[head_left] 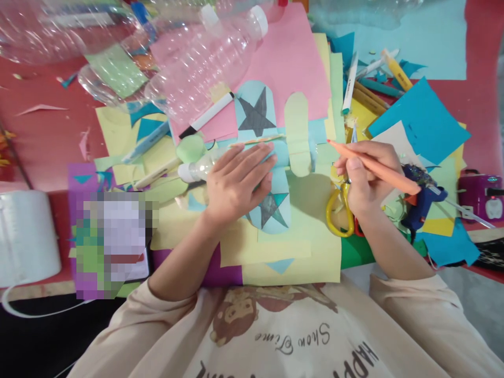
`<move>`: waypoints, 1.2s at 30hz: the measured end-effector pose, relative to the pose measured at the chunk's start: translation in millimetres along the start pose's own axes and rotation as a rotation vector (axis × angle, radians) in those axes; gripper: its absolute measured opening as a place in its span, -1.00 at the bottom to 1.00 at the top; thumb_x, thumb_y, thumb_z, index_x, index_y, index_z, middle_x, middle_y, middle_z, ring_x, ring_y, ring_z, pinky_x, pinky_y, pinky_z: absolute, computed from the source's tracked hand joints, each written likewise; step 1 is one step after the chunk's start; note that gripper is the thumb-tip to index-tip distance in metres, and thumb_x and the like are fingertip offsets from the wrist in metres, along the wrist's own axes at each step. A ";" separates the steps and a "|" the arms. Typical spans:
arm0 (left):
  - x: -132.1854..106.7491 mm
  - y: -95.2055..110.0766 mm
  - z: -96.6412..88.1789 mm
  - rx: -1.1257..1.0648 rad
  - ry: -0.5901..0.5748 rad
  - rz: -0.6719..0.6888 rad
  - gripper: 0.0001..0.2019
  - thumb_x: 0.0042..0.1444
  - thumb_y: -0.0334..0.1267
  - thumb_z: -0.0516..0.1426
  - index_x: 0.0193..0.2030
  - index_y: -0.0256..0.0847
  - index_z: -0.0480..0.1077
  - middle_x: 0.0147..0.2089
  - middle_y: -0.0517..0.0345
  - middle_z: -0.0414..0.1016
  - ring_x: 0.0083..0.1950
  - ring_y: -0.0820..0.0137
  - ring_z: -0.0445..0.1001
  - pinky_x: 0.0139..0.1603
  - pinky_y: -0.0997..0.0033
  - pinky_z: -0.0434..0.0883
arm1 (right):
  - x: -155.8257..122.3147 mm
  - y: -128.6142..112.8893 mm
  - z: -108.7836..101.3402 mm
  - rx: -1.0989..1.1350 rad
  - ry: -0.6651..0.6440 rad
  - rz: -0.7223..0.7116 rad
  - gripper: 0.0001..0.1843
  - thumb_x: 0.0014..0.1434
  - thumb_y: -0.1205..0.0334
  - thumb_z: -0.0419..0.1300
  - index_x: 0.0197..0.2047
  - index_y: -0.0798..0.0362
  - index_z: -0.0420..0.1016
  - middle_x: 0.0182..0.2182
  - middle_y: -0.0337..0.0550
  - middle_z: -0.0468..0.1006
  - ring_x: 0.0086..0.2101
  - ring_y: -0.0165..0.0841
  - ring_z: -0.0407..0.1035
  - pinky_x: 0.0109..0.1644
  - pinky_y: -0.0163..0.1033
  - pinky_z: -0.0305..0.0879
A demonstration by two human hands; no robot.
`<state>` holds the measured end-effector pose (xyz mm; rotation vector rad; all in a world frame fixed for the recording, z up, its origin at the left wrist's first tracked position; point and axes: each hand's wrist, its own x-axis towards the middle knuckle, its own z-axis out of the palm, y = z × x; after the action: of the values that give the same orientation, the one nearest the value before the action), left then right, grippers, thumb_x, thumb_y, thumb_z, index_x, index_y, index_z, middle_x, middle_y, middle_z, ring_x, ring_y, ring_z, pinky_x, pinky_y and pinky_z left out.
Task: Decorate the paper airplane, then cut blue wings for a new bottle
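My left hand [238, 184] lies flat, fingers stretched out, across a small plastic bottle wrapped in light blue paper [280, 152]. The bottle lies on its side, its white cap [184, 172] to the left. Rounded blue paper wings reach out on both sides: the far wing [244, 102] bears a dark star, the near wing [281, 220] a star partly dark and partly green. A pale green rounded strip [297, 134] crosses the bottle's right end. My right hand [366, 176] is closed around an orange marker [384, 170], its red tip pointing left, apart from the bottle.
Yellow-handled scissors [334, 215] lie near my right wrist, with a blue glue gun [423, 205] beyond. Clear plastic bottles [205, 63] lie at the back left. A white marker with a black cap [207, 114], several other markers and coloured paper [421, 123] are scattered around.
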<state>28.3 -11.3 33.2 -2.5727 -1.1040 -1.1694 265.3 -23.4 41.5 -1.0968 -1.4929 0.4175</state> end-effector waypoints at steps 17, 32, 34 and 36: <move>-4.0 -2.8 -0.5 -0.045 -0.112 -0.154 -0.74 0.20 -0.26 0.07 -0.02 -0.09 0.48 0.00 0.09 0.58 0.05 0.23 0.54 0.05 0.13 0.44 | -2.2 -9.6 1.5 -0.003 -0.184 0.100 -0.86 0.23 0.20 0.18 -0.19 0.01 0.54 -0.35 -0.24 0.67 -0.47 -0.46 0.53 -0.43 -0.34 0.47; -3.7 -2.1 -1.2 -0.019 -0.122 -0.156 -0.74 0.22 -0.24 0.05 0.00 -0.07 0.46 0.00 0.11 0.58 0.04 0.27 0.54 0.05 0.20 0.44 | -4.7 -10.6 1.5 -0.060 -0.247 0.032 -0.89 0.22 0.26 0.18 -0.20 -0.04 0.52 -0.41 -0.32 0.64 -0.48 -0.48 0.51 -0.45 -0.36 0.44; -2.8 -1.9 -1.2 -0.012 -0.100 -0.144 -0.75 0.21 -0.24 0.06 -0.02 -0.07 0.47 -0.02 0.12 0.59 0.02 0.27 0.55 0.02 0.20 0.45 | -5.6 -12.6 1.2 -0.053 -0.273 0.036 -0.88 0.21 0.30 0.17 -0.19 -0.04 0.52 -0.42 -0.34 0.63 -0.47 -0.49 0.51 -0.43 -0.38 0.44; -1.9 -1.7 -1.1 -0.001 -0.102 -0.146 -0.76 0.21 -0.24 0.06 -0.04 -0.07 0.48 -0.04 0.12 0.60 0.01 0.27 0.56 0.01 0.20 0.46 | -6.2 -14.6 0.8 -0.053 -0.298 0.041 -0.87 0.20 0.32 0.17 -0.19 -0.04 0.52 -0.43 -0.34 0.62 -0.47 -0.49 0.51 -0.43 -0.38 0.44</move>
<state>25.7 -11.6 32.3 -2.6166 -1.3328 -1.0770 258.1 -35.5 49.0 -1.1446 -1.7528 0.5926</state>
